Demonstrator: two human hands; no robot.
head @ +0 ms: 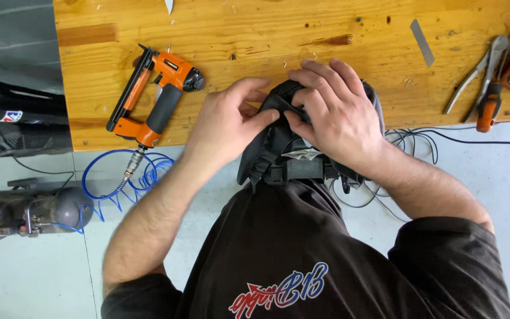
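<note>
Two hands work on one black pouch (278, 139), which sits at the near edge of the wooden tabletop (302, 35), half over it and half hanging down against the person's waist. The left hand (228, 121) pinches the pouch's upper flap between thumb and fingers, closed on the fabric; the right hand (334, 109) lies over the top of the pouch at about 3 o'clock from the left, fingers curled down and gripping it. The pouch's long axis runs from 12 to 6 o'clock, its rounded top pointing away from the person toward 12 and its strapped lower end toward 6. At 9 o'clock from the hands lies one orange and black nailer (157, 97), flat on the tabletop, its long axis tilted from about 1 to 7 o'clock, with one blue coiled hose (128, 180) running off its lower end over the table's edge toward the floor (42, 272). At 3 o'clock, well apart from the hands, lie two pliers (482, 88) side by side, one with orange grips. One thin metal strip (422, 41) lies at about 1 o'clock. Black cables (411, 142) loop below the table's edge.
</note>
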